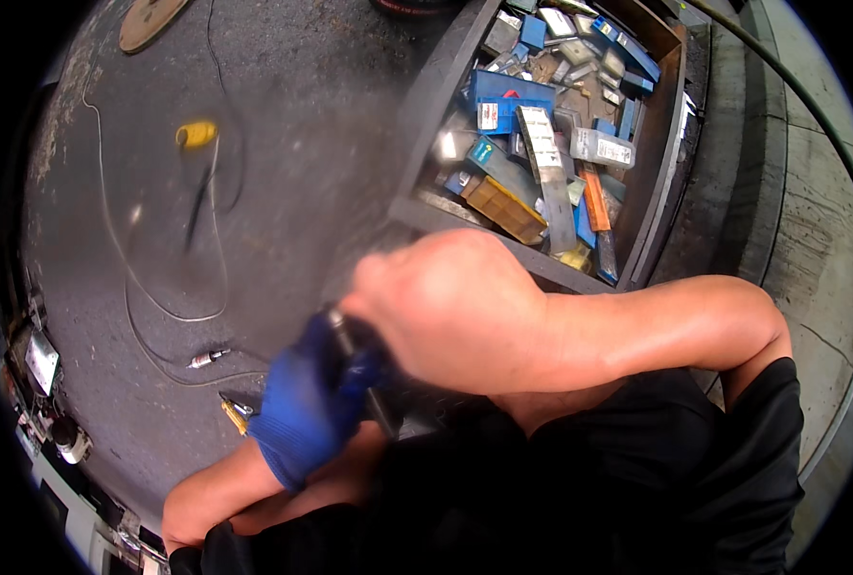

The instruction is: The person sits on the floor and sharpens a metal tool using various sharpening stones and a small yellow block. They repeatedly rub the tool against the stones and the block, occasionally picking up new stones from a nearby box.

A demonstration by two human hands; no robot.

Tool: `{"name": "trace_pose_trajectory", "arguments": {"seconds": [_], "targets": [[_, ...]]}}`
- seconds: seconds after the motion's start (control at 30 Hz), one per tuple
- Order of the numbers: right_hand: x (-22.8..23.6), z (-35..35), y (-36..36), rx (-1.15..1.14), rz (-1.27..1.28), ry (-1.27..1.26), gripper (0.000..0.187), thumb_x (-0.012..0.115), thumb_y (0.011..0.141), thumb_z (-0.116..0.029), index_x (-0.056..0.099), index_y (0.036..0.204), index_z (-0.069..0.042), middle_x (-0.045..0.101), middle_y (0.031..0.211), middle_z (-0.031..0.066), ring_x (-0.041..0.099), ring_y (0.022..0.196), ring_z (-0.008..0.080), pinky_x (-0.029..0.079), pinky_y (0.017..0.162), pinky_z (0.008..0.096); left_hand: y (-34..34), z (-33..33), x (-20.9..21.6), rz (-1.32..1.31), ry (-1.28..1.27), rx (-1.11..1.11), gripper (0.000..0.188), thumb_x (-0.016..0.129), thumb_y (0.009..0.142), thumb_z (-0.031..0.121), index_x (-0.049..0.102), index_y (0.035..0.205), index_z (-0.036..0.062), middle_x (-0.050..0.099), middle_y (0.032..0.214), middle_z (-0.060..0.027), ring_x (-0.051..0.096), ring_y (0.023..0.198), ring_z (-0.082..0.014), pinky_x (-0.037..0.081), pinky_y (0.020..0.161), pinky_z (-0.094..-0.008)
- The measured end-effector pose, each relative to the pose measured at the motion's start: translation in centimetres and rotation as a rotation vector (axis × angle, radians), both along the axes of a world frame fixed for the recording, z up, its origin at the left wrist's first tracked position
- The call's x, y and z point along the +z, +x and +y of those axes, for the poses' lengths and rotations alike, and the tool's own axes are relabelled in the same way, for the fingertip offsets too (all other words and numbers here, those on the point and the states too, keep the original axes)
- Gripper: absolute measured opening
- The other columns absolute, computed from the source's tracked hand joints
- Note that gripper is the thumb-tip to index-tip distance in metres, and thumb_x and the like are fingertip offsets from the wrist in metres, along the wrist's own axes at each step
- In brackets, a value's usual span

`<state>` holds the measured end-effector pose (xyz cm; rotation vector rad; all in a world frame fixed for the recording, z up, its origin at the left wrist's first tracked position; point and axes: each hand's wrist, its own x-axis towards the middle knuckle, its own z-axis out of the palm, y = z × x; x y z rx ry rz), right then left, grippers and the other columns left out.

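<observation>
Tray [425, 213] of boxes [508, 101] beyond right hand [446, 307], left hand [307, 402] beside it, cable [125, 268] on floor [302, 115] left

Dark, stained concrete floor [283, 144] strewn with thin pale cables [120, 259] — beside it a grey metal bin [426, 105] heaped with small blue and grey boxes [508, 101].

left hand [304, 402] in a blue glove – right hand [450, 307] bare – black short sleeves, forearms uncovered
</observation>
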<state>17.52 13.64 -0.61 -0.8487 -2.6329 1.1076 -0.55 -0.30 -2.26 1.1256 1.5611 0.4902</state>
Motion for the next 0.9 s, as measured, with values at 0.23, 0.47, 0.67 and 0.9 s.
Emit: {"name": "trace_pose_trajectory", "arguments": {"seconds": [0.23, 0.47, 0.67, 0.9], "targets": [[0.5, 0.0, -0.2, 0.014, -0.022, -0.147, 0.025, 0.064, 0.101, -0.021, 0.067, 0.087, 0.0, 0.069, 0.07, 0.0216, 0.071, 0.071, 0.0435, 0.057, 0.068, 0.0527, 0.1, 0.3, 0.3, -0.007, -0.021, 0.03, 0.03, 0.064, 0.107, 0.032, 0.058, 0.118, 0.0039, 0.074, 0.083, -0.0205, 0.075, 0.077, -0.0436, 0.059, 0.068, -0.0481], [0.6, 0.5, -0.5, -0.086, -0.057, -0.264, 0.036, 0.061, 0.104, -0.023, 0.07, 0.079, 0.002, 0.069, 0.072, 0.0245, 0.069, 0.074, 0.0466, 0.057, 0.069, 0.0536, -0.2, 0.4, 0.2, -0.008, -0.1, 0.038, 0.036, 0.07, 0.106, 0.02, 0.061, 0.134, -0.0004, 0.077, 0.099, -0.0105, 0.07, 0.085, -0.0134, 0.058, 0.077, -0.0337], [0.1, 0.6, 0.7, -0.199, -0.014, -0.486, 0.033, 0.065, 0.102, -0.025, 0.071, 0.08, 0.0, 0.069, 0.076, 0.0229, 0.068, 0.074, 0.0468, 0.054, 0.066, 0.0532, -0.3, 0.4, -0.2, -0.365, -0.177, 0.229, 0.031, 0.066, 0.106, 0.012, 0.06, 0.136, 0.0026, 0.074, 0.111, -0.0075, 0.071, 0.097, -0.017, 0.058, 0.09, -0.035], [-0.4, 1.2, 3.1, -0.42, 0.062, -0.836, 0.019, 0.065, 0.108, -0.011, 0.076, 0.113, 0.004, 0.077, 0.095, 0.0054, 0.07, 0.087, 0.0099, 0.058, 0.076, 0.0271, -0.2, -0.2, -0.7, -0.872, -0.153, 0.323, 0.045, 0.058, 0.107, 0.006, 0.052, 0.152, 0.0037, 0.067, 0.125, -0.0079, 0.066, 0.114, -0.0153, 0.054, 0.1, -0.034]]}}
